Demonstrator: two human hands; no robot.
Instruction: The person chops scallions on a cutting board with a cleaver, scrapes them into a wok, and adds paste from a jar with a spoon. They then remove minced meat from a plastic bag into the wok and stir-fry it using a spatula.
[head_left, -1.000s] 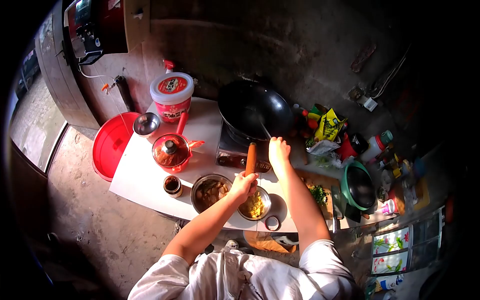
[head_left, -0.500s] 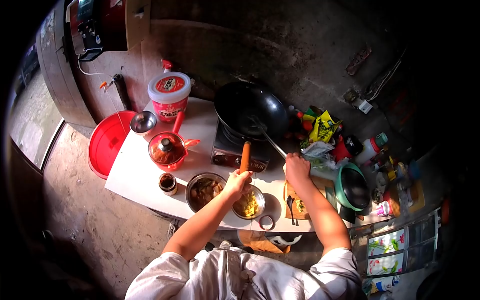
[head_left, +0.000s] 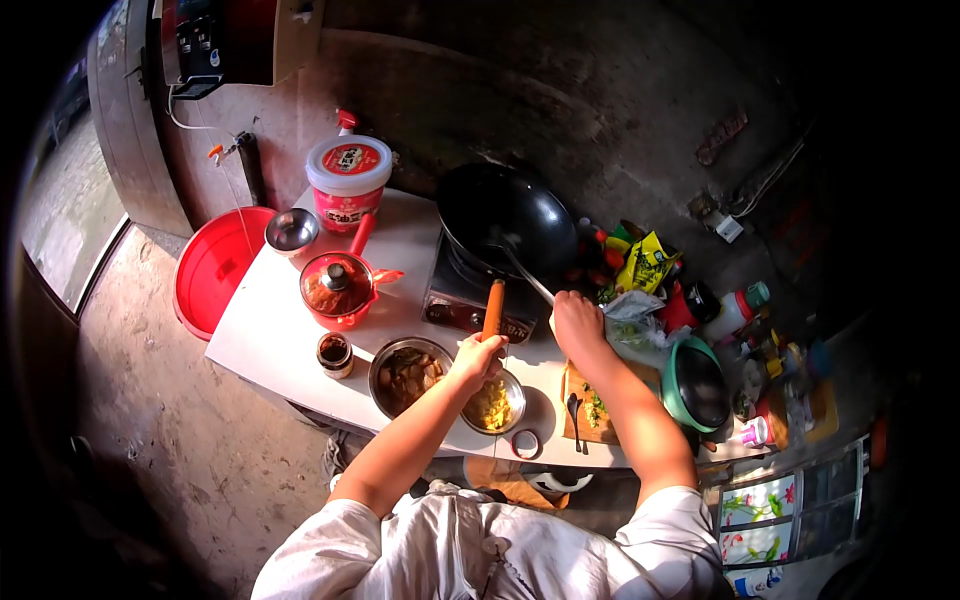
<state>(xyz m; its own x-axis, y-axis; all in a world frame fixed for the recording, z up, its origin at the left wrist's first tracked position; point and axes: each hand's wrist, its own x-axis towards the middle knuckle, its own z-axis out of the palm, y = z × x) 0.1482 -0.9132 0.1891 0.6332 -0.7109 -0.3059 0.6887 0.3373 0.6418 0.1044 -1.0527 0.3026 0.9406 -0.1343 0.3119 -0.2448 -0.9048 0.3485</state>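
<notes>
Wok (head_left: 500, 215): on the stove (head_left: 462, 300), back edge of worktop (head_left: 270, 335), orange handle (head_left: 495, 305) toward the person; interior dark, contents can't be made out.
Utensil (head_left: 530, 280): long metal shaft, lower end inside wok; tip shape not clear.
Left hand (head_left: 478, 362): clamped round the orange handle.
Right hand (head_left: 578, 325): closed on the utensil's upper end. Hands apart, one per handle.
Near side, left: steel bowl (head_left: 373, 388) with brownish chunks, under the left forearm's edge.
Near side, middle: smaller bowl (head_left: 522, 400) with yellow food, just beside it; left hand and wrist overlap its edge from above. Tape ring (head_left: 525, 457) near it, close to worktop edge.
Under right forearm: cutting board (head_left: 608, 433) with green bits and a dark spoon (head_left: 573, 404); arm blocks part of it.
Right: green basin (head_left: 674, 395) past the board; clear plastic bag (head_left: 635, 308) and yellow packet (head_left: 648, 260) crowd the wok's right side.
Left: open jar (head_left: 335, 365), red pot (head_left: 340, 290) with glass lid, small metal bowl (head_left: 291, 232), lidded tub (head_left: 348, 190).
Off worktop: red basin (head_left: 212, 285), left.
</notes>
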